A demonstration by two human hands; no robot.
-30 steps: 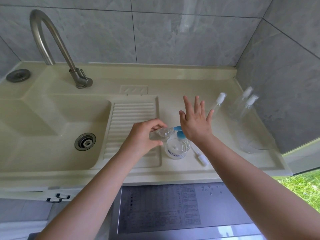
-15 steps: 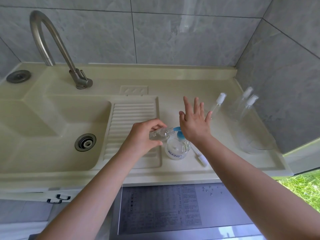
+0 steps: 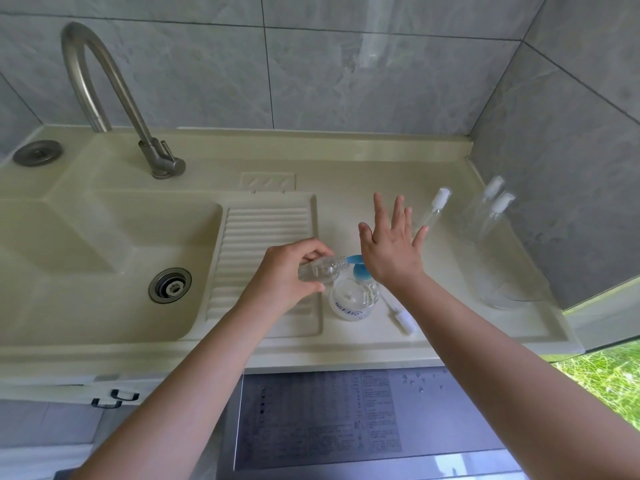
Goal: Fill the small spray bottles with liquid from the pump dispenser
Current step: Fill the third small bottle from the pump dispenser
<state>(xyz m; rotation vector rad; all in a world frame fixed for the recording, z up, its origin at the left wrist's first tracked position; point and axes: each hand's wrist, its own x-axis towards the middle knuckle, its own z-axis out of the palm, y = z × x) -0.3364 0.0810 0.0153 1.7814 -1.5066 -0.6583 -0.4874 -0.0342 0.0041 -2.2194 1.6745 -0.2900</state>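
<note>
Spray bottle (image 3: pixel 320 270), uncapped, lies almost level in your left hand (image 3: pixel 284 275), fingers curled round it; its long axis runs left to right, its open neck at the blue spout of the pump dispenser (image 3: pixel 353 295). Your right hand (image 3: pixel 389 249) rests flat-fingered on the pump head. Filling is underway, I judge; next, press down, neck kept under the spout. Farther right stand three capped bottles (image 3: pixel 485 216).
</note>
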